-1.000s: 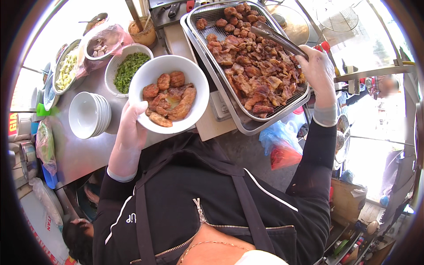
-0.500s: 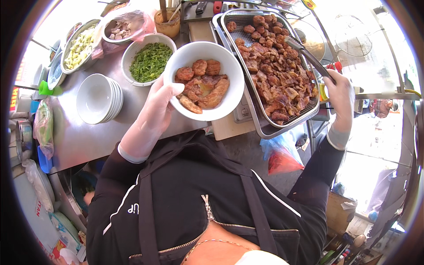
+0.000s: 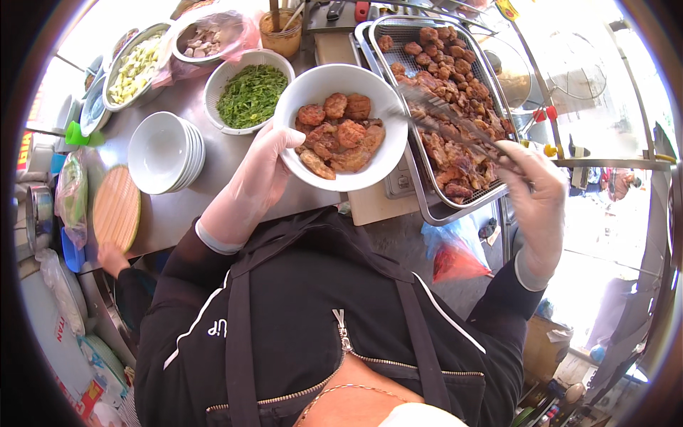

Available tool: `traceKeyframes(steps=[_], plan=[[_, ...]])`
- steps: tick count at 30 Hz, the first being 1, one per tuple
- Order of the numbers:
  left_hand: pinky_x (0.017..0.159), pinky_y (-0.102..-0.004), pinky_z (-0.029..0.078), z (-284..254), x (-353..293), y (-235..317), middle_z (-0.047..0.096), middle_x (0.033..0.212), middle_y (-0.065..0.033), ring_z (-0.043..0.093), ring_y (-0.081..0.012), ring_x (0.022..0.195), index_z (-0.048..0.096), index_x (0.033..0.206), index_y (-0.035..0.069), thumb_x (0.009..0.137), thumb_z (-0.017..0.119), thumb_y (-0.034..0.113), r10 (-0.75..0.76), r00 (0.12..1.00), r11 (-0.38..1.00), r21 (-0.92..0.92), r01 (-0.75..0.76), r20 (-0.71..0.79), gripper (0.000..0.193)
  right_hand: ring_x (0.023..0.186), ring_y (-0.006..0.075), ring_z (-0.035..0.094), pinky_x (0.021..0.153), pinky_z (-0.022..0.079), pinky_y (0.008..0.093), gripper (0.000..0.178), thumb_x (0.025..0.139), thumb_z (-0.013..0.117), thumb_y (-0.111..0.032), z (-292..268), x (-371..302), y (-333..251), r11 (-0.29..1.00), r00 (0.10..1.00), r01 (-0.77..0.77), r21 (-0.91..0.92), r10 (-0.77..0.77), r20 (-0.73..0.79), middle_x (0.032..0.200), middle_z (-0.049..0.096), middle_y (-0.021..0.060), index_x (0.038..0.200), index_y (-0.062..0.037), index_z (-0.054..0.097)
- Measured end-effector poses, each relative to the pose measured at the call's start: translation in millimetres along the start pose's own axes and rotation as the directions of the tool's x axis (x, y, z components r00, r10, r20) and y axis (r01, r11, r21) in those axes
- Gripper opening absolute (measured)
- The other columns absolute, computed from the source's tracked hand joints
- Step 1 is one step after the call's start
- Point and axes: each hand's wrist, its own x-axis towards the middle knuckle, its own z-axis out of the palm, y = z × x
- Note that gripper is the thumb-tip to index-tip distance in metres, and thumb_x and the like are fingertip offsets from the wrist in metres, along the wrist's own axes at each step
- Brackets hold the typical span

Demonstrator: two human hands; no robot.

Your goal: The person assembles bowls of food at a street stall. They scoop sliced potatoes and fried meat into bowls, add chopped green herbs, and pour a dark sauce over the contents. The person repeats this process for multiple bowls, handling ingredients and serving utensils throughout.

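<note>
My gloved left hand (image 3: 263, 167) grips the rim of a white bowl (image 3: 288, 107), thumb over its left edge. Inside lie browned meatballs (image 3: 351, 134) and slices of grilled meat (image 3: 363, 151). In my gloved right hand (image 3: 537, 192) is a pair of dark metal tongs (image 3: 462, 128), smeared by motion. Their tips are between the bowl's right rim and a wire-mesh tray (image 3: 441, 208); whether anything is between them cannot be made out. Meatballs fill the tray's far end, and grilled meat pieces (image 3: 455, 153) cover the rest.
Left of the bowl stand chopped greens in a white basket (image 3: 213, 117) and stacked white bowls (image 3: 160, 153). Farther back are a jar (image 3: 281, 39) and a bowl of pale cut vegetables (image 3: 135, 67). Another person's hand (image 3: 112, 257) touches a round woven board (image 3: 117, 206) at the table's left edge.
One more meatball now lies in the bowl. My right hand and the tongs have swung left from the tray toward the bowl. Another person's hand and the woven board have appeared at left.
</note>
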Motion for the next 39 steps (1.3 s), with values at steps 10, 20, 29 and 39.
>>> traceKeyframes(steps=[10,20,29,39], plan=[[0.109,-0.0413,0.042,-52,-38,27,0.05,0.138,-0.0202,0.053,-0.0285,0.125,0.035,0.142,-0.007,0.085,0.055,0.01,0.123,0.992,0.973,-0.191,-0.127,-0.036,0.063,0.096,0.0378,0.067,0.087,0.05,0.0449,0.035,0.088,0.064,-0.012,43,44,104,0.87,0.987,-0.113,-0.48,0.156,0.049,0.105,0.068,0.0205,0.121,-0.0051,0.064],[0.113,-0.0467,0.037,-158,-120,84,0.047,0.142,-0.0195,0.046,-0.0324,0.133,0.033,0.145,-0.003,0.088,0.054,0.019,0.569,0.607,0.73,0.001,-0.683,-0.556,0.064,0.087,0.0343,0.066,0.077,0.052,0.0397,0.014,0.087,0.061,-0.007,123,180,-99,0.826,0.797,0.551,0.119,-0.563,0.219,0.09,0.068,0.0177,0.097,-0.0033,0.07],[0.111,-0.0461,0.04,-191,-135,93,0.051,0.137,-0.0158,0.05,-0.0289,0.129,0.038,0.141,-0.003,0.088,0.055,0.014,0.468,0.536,0.734,-0.029,-0.679,-0.703,0.059,0.088,0.0332,0.069,0.082,0.054,0.0418,0.016,0.078,0.067,-0.012,367,264,-144,0.795,0.678,0.603,-0.063,-0.469,0.565,0.09,0.07,0.0162,0.092,-0.0111,0.074],[0.113,-0.0453,0.036,-184,-117,96,0.048,0.14,-0.0178,0.047,-0.0297,0.131,0.034,0.143,-0.006,0.088,0.054,0.015,0.514,0.645,0.774,-0.019,-0.633,-0.566,0.063,0.093,0.0314,0.068,0.087,0.053,0.0418,0.014,0.078,0.07,-0.016,393,259,-136,0.756,0.707,0.638,-0.144,-0.502,0.498,0.096,0.072,0.0108,0.091,-0.0155,0.077]])
